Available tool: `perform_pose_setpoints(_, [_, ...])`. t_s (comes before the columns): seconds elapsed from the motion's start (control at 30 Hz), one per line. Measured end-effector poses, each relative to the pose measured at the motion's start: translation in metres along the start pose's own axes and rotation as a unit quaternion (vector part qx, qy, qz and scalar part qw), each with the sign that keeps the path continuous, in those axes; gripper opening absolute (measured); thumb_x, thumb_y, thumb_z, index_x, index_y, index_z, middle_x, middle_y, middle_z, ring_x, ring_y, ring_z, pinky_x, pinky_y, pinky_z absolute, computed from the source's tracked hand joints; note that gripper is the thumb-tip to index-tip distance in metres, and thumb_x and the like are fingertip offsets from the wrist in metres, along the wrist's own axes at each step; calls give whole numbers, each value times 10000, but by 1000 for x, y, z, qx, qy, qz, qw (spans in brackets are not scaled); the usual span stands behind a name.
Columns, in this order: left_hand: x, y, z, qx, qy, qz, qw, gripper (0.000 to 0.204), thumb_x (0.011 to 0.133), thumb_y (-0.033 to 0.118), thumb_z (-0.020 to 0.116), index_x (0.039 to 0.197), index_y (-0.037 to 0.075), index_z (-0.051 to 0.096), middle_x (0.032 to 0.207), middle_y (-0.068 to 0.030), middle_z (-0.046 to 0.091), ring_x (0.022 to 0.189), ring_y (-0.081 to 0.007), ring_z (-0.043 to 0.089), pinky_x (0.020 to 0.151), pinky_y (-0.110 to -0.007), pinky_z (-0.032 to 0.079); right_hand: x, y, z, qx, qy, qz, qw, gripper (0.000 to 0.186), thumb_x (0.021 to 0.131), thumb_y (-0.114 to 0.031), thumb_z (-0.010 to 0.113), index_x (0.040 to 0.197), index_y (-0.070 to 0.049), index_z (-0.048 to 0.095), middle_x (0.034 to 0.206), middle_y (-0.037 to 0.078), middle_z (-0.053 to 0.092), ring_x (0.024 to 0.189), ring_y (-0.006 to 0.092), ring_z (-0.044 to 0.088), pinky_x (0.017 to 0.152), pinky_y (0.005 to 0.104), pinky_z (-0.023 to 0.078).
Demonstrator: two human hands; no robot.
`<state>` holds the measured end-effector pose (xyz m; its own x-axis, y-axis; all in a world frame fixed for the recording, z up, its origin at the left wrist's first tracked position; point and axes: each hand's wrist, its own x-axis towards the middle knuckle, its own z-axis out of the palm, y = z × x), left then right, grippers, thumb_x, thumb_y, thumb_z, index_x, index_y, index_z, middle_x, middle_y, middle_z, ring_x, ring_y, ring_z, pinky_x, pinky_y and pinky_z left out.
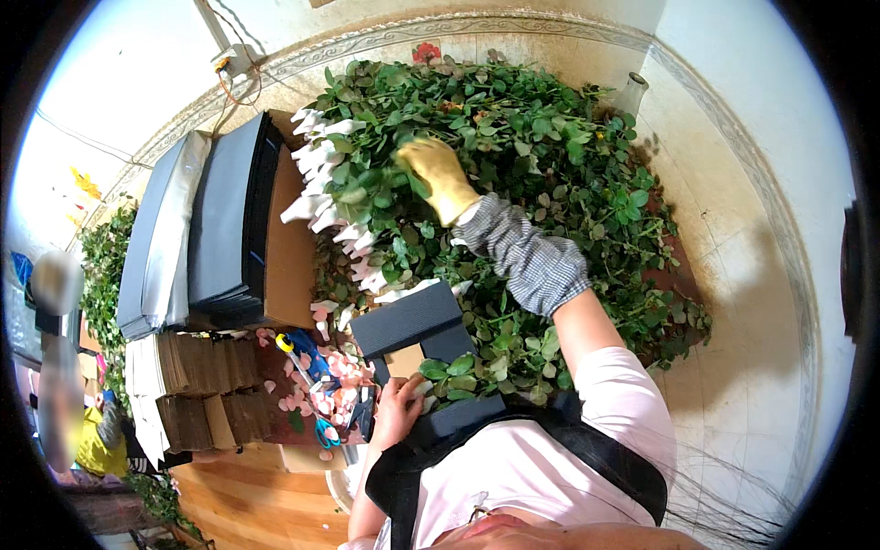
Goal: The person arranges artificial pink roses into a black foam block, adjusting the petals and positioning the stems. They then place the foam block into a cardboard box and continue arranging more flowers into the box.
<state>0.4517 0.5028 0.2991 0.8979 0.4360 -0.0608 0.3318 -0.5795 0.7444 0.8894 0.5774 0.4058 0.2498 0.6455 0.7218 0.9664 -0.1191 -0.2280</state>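
Observation:
My left hand (400,408) is bare, its fingers curled beside a black folded board (407,315) and cardboard piece (403,357), around something pale I cannot make out; a leafy stem (463,376) lies by it. My right hand (434,176), in a yellow glove and checked oversleeve, is up on the big heap of leafy stems (541,119), fingers closed on some greenery, slightly blurred. White foam sleeves (312,170) line the heap's left side. Pink petals (353,367), a yellow cutter (286,345) and teal scissors (326,431) lie left of my left hand.
Stacks of dark boards (225,229) and brown cardboard (202,367) stand on the left. A tiled wall (742,257) borders the back and right. At the far left are more greenery (105,275) and a person in yellow (101,440) over a wooden floor (229,495).

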Motion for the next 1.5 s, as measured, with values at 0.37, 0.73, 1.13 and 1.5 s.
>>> perform_pose_setpoints(0.37, [-2,-7,2,-26,37,18,999,406,861,83,735,1263,60,677,1125,-175,605,1036,-351,639,913,-407,540,-76,26,-17,-296,-277,17,914,305,894,-88,650,1199,-89,658,1088,58,722,1021,226,686,1132,412,412])
perform_pose_setpoints(0.73, [-2,-9,5,-34,35,14,999,382,881,131,743,1253,68,687,1156,-171,607,1058,-353,644,931,-409,540,-84,-11,-19,-393,-261,20,881,215,950,-118,597,1159,-144,640,1170,82,687,1155,202,614,1169,414,341])
perform_pose_setpoints(1.13, [6,-26,11,-39,32,46,998,369,852,113,762,1215,72,715,1125,-160,619,1058,-352,635,945,-402,529,-69,-114,-66,-26,-108,-189,976,201,862,49,627,842,-144,682,675,33,615,740,181,641,1091,377,476])
perform_pose_setpoints(1.5, [0,-22,14,-43,68,58,995,400,884,60,708,1274,29,624,1164,-187,631,1053,-379,623,907,-413,508,-207,-73,-193,5,-415,4,910,372,827,52,603,1142,-99,731,978,121,733,931,344,687,879,455,553])
